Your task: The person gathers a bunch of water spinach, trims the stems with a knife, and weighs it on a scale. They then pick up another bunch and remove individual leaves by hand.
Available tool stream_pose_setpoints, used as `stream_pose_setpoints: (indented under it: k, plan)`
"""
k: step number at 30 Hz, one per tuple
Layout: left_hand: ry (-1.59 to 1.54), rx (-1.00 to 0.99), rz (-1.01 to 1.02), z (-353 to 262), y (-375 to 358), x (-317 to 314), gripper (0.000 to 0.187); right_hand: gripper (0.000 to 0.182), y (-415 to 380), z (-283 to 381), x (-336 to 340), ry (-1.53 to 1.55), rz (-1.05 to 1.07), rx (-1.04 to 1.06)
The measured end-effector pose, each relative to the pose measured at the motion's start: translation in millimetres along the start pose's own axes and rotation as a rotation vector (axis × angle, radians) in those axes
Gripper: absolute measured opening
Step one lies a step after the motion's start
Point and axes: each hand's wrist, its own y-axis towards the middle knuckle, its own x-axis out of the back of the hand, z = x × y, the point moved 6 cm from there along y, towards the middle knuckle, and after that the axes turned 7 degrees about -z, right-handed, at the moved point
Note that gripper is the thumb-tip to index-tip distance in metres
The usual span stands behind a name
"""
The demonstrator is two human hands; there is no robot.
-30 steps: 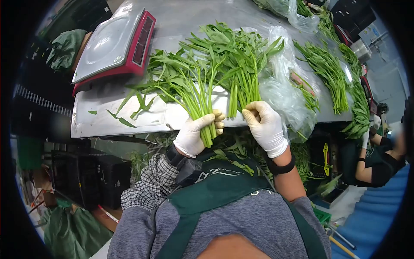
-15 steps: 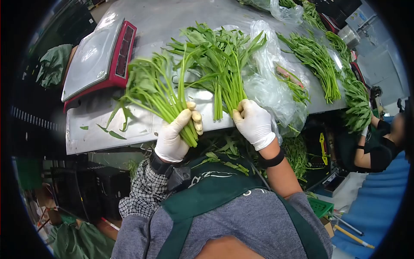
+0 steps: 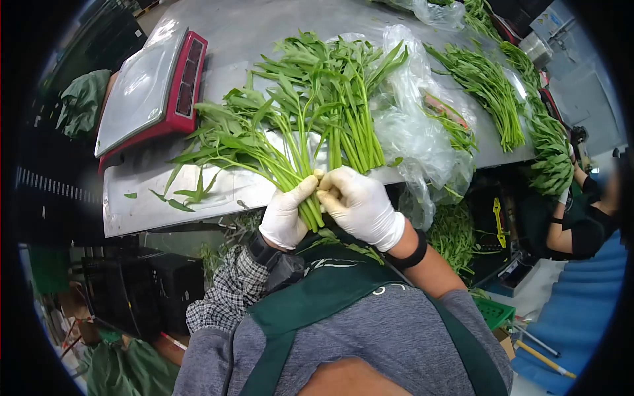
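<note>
My gloved left hand (image 3: 288, 212) is wrapped round a bunch of water spinach (image 3: 271, 155), its cut stem ends poking out below the fist. Leaves of this bunch fan up and to the left, over the table edge. Meeting it from the right, my gloved right hand (image 3: 356, 204) has its fingers closed in a pinch at the stems, next to the left fingertips. The exact stems in that pinch are partly hidden. Just beyond both hands, a larger pile of water spinach (image 3: 358, 129) lies on the metal table (image 3: 244, 39).
A red scale (image 3: 148, 92) stands at the table's left. Right of the pile are crumpled clear plastic bags (image 3: 413, 125) and another water spinach bunch (image 3: 485, 96). Loose leaves lie near the front edge. At far right, a co-worker (image 3: 581, 218) handles greens. A green crate (image 3: 494, 311) is low right.
My right hand has left the pile's stems and moved left to the bunch in my left hand. My left hand has shifted slightly right with the bunch.
</note>
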Motion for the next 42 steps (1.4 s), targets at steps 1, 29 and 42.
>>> stream_pose_setpoints:
  k: [1, 29, 42]
  plan:
    - [0.002, 0.024, -0.002, 1, 0, 4, 0.023, 0.013, -2, -2, 2, 0.071, 0.035, -0.07]
    - [-0.038, -0.068, 0.002, -20, 8, 6, 0.015, 0.019, -28, 9, 125, 0.72, -0.539, 0.112]
    - [-0.142, 0.035, 0.215, -29, 0, -4, 0.022, 0.034, 42, -29, 47, -0.469, -0.237, 0.061]
